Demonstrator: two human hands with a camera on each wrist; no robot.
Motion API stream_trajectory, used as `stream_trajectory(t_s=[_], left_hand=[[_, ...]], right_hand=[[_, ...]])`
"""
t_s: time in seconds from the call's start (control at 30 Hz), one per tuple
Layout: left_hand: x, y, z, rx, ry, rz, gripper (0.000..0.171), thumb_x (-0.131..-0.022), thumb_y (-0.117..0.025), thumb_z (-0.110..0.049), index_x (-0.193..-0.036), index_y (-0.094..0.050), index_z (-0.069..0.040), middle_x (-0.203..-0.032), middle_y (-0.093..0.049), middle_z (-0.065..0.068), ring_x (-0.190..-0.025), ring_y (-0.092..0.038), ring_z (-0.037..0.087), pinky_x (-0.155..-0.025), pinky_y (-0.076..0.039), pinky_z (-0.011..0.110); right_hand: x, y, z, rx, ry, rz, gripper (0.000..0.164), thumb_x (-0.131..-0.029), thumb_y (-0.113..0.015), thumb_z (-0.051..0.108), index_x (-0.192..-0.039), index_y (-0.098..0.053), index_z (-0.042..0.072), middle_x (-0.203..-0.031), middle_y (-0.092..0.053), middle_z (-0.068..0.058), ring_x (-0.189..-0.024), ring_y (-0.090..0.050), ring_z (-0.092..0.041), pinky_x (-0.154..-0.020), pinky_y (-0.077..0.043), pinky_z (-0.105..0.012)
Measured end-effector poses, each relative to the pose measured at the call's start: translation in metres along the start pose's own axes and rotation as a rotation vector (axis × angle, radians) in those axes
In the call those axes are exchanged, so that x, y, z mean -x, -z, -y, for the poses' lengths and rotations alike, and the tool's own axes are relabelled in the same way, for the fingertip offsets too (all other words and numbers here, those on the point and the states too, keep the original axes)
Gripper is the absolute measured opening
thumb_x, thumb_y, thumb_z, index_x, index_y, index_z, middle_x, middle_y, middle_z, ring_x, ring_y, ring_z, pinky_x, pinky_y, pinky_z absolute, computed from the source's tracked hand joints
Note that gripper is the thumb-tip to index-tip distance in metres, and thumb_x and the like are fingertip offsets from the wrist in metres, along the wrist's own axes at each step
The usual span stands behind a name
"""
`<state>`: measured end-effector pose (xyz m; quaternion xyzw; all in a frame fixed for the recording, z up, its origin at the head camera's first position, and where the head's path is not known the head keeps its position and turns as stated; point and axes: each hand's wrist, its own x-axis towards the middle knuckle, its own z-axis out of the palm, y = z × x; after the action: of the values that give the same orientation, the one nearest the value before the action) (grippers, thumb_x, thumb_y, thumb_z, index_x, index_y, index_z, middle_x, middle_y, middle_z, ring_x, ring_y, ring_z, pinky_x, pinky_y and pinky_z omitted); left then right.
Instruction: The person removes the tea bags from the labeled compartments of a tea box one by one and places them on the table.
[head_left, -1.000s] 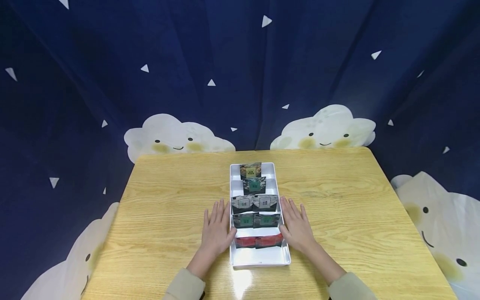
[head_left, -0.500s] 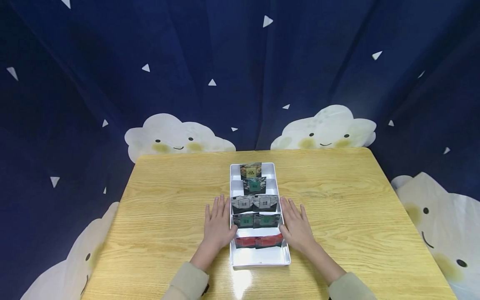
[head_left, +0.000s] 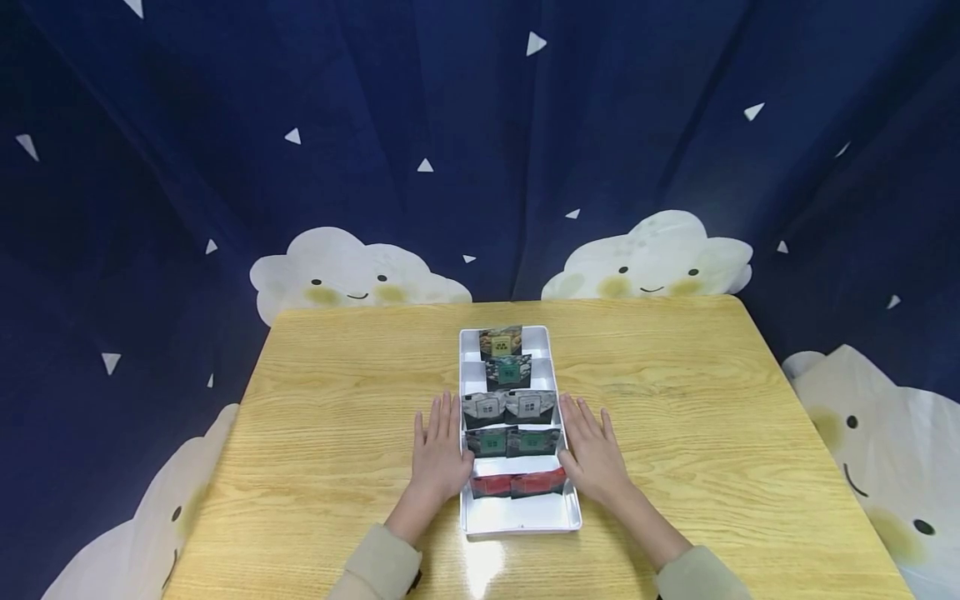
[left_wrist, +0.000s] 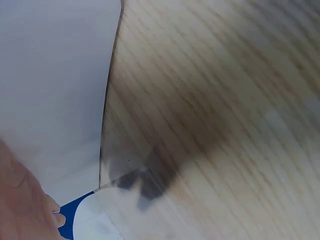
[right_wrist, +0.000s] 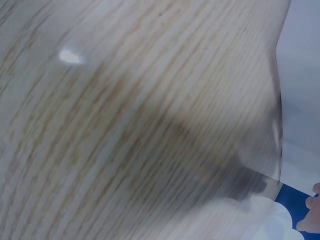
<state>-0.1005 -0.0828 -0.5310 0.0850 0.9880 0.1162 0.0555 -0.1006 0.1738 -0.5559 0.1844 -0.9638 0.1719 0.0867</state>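
Observation:
A long white tray (head_left: 521,515) with crosswise compartments lies on the table in the head view. Small packets stand in it: a yellow-labelled packet (head_left: 500,342) at the far end, a green-labelled packet (head_left: 508,372), two grey packets (head_left: 529,407), two dark green packets (head_left: 534,442) and two red packets (head_left: 537,482). Along the tray's left side lies my left hand (head_left: 438,462), fingers straight, thumb tip over the rim. My right hand (head_left: 598,462) mirrors it at the right side, straight fingers beside the wall and thumb at the rim. In both wrist views the tray's outer wall (left_wrist: 55,90) shows.
The wood-grain table (head_left: 345,375) extends to both sides of the tray. Behind it hangs a dark blue curtain (head_left: 480,150) with white triangles and smiling clouds. Light glares off the tabletop just in front of the tray.
My left hand has slid a little to the right and forward, closer against the tray's side. The right hand stays put, and the tray has hardly moved.

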Motion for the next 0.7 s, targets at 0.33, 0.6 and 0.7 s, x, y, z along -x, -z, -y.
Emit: stream_trajectory(t_s=[0.33,0.6,0.7], left_hand=[[0.0048,0.0002,0.0037,0.018,0.001,0.002,0.078,-0.085,-0.047,-0.031,-0.147,-0.007,-0.004,-0.153,-0.006,0.013,-0.139,-0.007,0.03,-0.11,0.0,0.05],[0.0048,0.002,0.0031,0.011,-0.008,0.016,0.076,-0.087,-0.044,-0.032,-0.147,-0.007,-0.003,-0.153,-0.005,0.013,-0.139,-0.007,0.03,-0.11,0.0,0.05],[0.005,0.0021,0.0029,0.011,-0.01,0.016,0.076,-0.087,-0.044,-0.032,-0.147,-0.007,-0.003,-0.153,-0.005,0.013,-0.139,-0.007,0.03,-0.11,-0.001,0.051]], right_hand=[[0.0014,-0.0021,0.0028,0.016,-0.002,0.033,0.072,-0.082,-0.043,0.027,-0.145,-0.02,0.002,-0.148,-0.026,-0.013,-0.134,-0.023,-0.036,-0.106,-0.011,-0.058],[0.0018,-0.0006,0.0041,0.003,-0.013,0.039,0.071,-0.082,-0.044,0.025,-0.145,-0.019,0.002,-0.149,-0.025,-0.013,-0.135,-0.023,-0.035,-0.106,-0.01,-0.057],[0.002,0.0018,0.0038,-0.001,-0.01,0.044,0.071,-0.083,-0.045,0.025,-0.145,-0.02,0.003,-0.148,-0.026,-0.013,-0.134,-0.024,-0.036,-0.106,-0.01,-0.058]])
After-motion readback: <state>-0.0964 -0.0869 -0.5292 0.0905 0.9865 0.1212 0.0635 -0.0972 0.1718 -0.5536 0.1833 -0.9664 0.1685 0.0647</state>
